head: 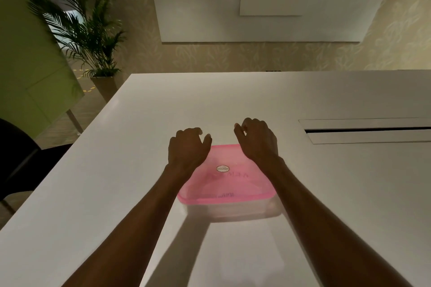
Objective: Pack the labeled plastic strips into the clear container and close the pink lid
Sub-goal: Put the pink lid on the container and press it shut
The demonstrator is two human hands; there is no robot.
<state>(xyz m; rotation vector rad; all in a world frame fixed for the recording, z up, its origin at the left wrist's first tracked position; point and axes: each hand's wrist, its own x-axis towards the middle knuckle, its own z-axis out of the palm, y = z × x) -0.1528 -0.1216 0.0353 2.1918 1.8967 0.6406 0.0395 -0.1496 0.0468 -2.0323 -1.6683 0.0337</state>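
A clear container [235, 211] stands on the white table [116, 170] with its pink lid [224, 184] lying on top; an oval sticker sits at the lid's middle. Faint lettering of the strips shows through the lid. My left hand [187, 149] hovers over the lid's far left corner, fingers loosely curled and holding nothing. Over the far right corner is my right hand [256, 141], fingers also loosely curled and empty. Whether either hand touches the lid I cannot tell.
A long cable slot [368, 130] is cut into the table at the right. A potted palm [86, 30] stands on the floor beyond the table's far left corner. A dark chair [16, 154] sits at the left edge.
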